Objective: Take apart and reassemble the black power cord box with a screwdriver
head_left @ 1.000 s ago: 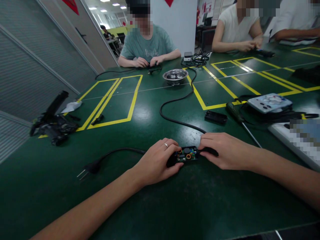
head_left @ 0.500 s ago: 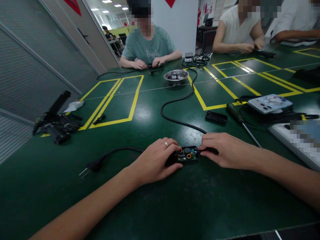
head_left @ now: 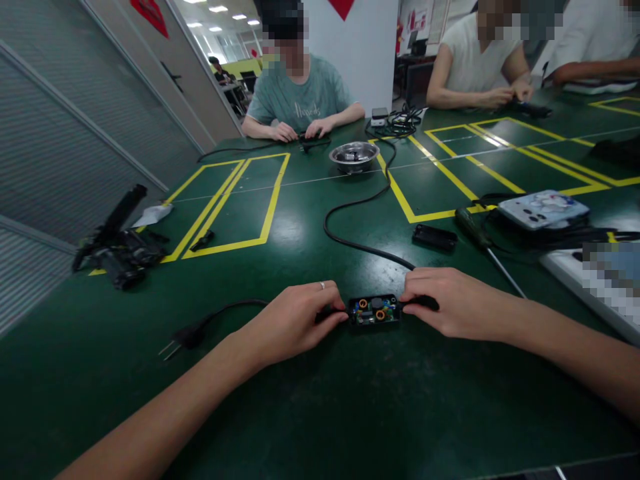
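Note:
An uncovered black power adapter case (head_left: 375,326) lies on the green table, its circuit board (head_left: 373,309) with copper coils facing up. At its left end, my left hand (head_left: 300,317) pinches the power cord (head_left: 235,304), which runs left to a two-pin plug (head_left: 187,335). My right hand (head_left: 445,301) pinches the black cable (head_left: 367,247) where it enters the right end. A black case cover (head_left: 434,237) lies apart, beyond my right hand. The screwdriver (head_left: 473,229) rests to the right, its shaft pointing toward my right forearm.
A metal bowl (head_left: 354,157) with small parts stands mid-table. Black adapter parts (head_left: 120,250) are heaped at the left. A phone (head_left: 545,208) lies on cables at the right, near a white device (head_left: 595,293). Across the table, people (head_left: 307,93) handle black items.
My left hand has slid left off the case and now pinches the cord at its end, so more of the board shows. My right hand keeps its grip.

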A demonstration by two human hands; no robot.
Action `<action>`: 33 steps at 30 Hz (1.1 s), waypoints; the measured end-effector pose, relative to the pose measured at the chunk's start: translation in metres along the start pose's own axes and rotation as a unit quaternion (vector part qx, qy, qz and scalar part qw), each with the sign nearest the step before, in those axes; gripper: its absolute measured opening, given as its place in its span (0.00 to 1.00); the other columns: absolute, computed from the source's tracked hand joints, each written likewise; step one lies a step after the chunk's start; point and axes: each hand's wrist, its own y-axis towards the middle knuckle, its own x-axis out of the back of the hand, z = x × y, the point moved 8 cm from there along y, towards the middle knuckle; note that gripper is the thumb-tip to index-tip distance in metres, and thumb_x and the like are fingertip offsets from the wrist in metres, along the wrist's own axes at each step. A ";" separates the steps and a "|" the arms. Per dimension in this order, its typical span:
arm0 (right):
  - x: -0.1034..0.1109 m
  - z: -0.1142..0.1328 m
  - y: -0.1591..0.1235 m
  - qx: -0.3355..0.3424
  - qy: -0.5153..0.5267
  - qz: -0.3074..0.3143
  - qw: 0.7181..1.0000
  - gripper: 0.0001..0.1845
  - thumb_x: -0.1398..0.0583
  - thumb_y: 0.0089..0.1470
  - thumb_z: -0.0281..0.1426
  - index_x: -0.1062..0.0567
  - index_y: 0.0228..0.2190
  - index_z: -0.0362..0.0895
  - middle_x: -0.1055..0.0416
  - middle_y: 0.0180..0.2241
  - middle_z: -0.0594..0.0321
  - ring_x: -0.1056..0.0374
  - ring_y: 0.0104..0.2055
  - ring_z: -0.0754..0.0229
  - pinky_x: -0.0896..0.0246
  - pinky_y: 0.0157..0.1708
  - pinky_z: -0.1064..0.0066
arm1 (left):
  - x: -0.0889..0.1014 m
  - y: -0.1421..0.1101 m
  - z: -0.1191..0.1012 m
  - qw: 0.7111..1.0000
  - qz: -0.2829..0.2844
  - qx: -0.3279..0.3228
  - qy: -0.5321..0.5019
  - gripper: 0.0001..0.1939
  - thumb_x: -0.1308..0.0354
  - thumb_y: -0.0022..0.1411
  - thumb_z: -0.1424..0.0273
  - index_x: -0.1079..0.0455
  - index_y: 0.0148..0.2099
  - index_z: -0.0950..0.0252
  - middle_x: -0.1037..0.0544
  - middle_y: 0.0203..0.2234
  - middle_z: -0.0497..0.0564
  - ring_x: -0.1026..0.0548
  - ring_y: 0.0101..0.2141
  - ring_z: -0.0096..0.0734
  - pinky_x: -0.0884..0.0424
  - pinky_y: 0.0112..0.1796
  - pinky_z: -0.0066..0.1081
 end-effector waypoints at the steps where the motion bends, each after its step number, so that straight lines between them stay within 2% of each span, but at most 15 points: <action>1: 0.000 0.000 0.000 0.000 0.001 -0.001 1.000 0.08 0.43 0.59 0.31 0.24 0.37 0.44 0.28 0.36 0.62 0.34 0.39 0.61 0.40 0.41 0.66 | 0.000 0.000 -0.001 1.000 -0.001 0.000 0.001 0.03 0.47 0.67 0.70 0.34 0.41 0.64 0.28 0.34 0.49 0.30 0.32 0.29 0.34 0.32 0.29; 6: 0.002 0.004 0.002 0.017 -0.004 -0.009 1.000 0.08 0.43 0.60 0.33 0.24 0.35 0.43 0.27 0.35 0.61 0.34 0.39 0.60 0.39 0.42 0.65 | -0.001 0.001 -0.002 1.000 0.004 0.002 -0.004 0.03 0.47 0.66 0.70 0.34 0.41 0.63 0.28 0.33 0.48 0.30 0.31 0.28 0.35 0.31 0.28; 9: 0.014 -0.002 0.004 0.020 -0.041 -0.053 0.998 0.13 0.44 0.61 0.37 0.24 0.34 0.42 0.27 0.36 0.58 0.33 0.40 0.57 0.39 0.44 0.62 | -0.003 0.003 -0.001 1.000 0.004 0.011 -0.006 0.03 0.47 0.66 0.70 0.35 0.41 0.63 0.28 0.33 0.48 0.30 0.31 0.28 0.35 0.31 0.28; 13: 0.039 -0.036 0.003 -0.050 -0.146 -0.159 0.975 0.18 0.47 0.62 0.38 0.25 0.43 0.39 0.28 0.45 0.50 0.35 0.50 0.50 0.39 0.51 0.55 | -0.006 0.005 -0.002 1.000 -0.003 0.000 -0.005 0.03 0.47 0.65 0.70 0.36 0.41 0.63 0.28 0.34 0.49 0.30 0.32 0.28 0.35 0.30 0.27; 15: 0.043 -0.058 0.002 -0.094 -0.194 -0.177 0.960 0.22 0.47 0.61 0.38 0.28 0.50 0.38 0.32 0.51 0.47 0.38 0.55 0.46 0.41 0.55 0.52 | -0.007 0.005 -0.001 1.000 -0.003 -0.006 -0.002 0.03 0.48 0.64 0.70 0.36 0.41 0.63 0.28 0.33 0.49 0.30 0.31 0.28 0.36 0.29 0.27; 18: 0.039 -0.084 0.000 -0.145 -0.237 -0.155 0.948 0.30 0.47 0.60 0.41 0.34 0.57 0.35 0.37 0.57 0.41 0.42 0.59 0.40 0.42 0.56 0.48 | -0.008 0.006 0.001 1.000 -0.003 -0.005 0.004 0.04 0.48 0.64 0.69 0.37 0.40 0.63 0.29 0.32 0.48 0.30 0.30 0.28 0.36 0.29 0.27; 21: 0.030 -0.098 0.001 -0.158 -0.233 -0.106 0.954 0.29 0.50 0.62 0.40 0.34 0.57 0.35 0.38 0.58 0.40 0.40 0.59 0.40 0.40 0.55 0.48 | -0.009 0.007 0.001 1.000 0.002 -0.002 0.006 0.04 0.48 0.64 0.69 0.37 0.40 0.63 0.29 0.32 0.48 0.31 0.30 0.28 0.37 0.29 0.27; 24: 0.027 -0.094 0.001 -0.134 -0.207 -0.064 0.967 0.24 0.52 0.63 0.35 0.31 0.55 0.38 0.35 0.56 0.44 0.36 0.55 0.44 0.36 0.51 0.51 | -0.009 0.008 0.000 1.000 0.007 -0.003 0.003 0.04 0.48 0.64 0.70 0.37 0.40 0.63 0.30 0.32 0.48 0.31 0.30 0.28 0.37 0.29 0.27; 27: 0.031 -0.086 -0.004 -0.129 -0.197 -0.048 0.971 0.22 0.50 0.61 0.32 0.29 0.52 0.40 0.32 0.52 0.47 0.32 0.50 0.47 0.33 0.46 0.53 | -0.009 0.008 0.000 1.000 0.003 -0.002 0.001 0.03 0.48 0.64 0.70 0.38 0.40 0.63 0.30 0.31 0.48 0.31 0.29 0.27 0.37 0.28 0.26; 33: 0.033 -0.076 -0.014 -0.144 -0.217 -0.030 0.965 0.17 0.46 0.57 0.35 0.29 0.47 0.42 0.28 0.44 0.51 0.30 0.44 0.47 0.31 0.39 0.54 | -0.010 0.008 0.000 1.000 0.001 -0.007 -0.002 0.03 0.48 0.64 0.70 0.37 0.39 0.63 0.30 0.31 0.48 0.31 0.29 0.28 0.37 0.29 0.27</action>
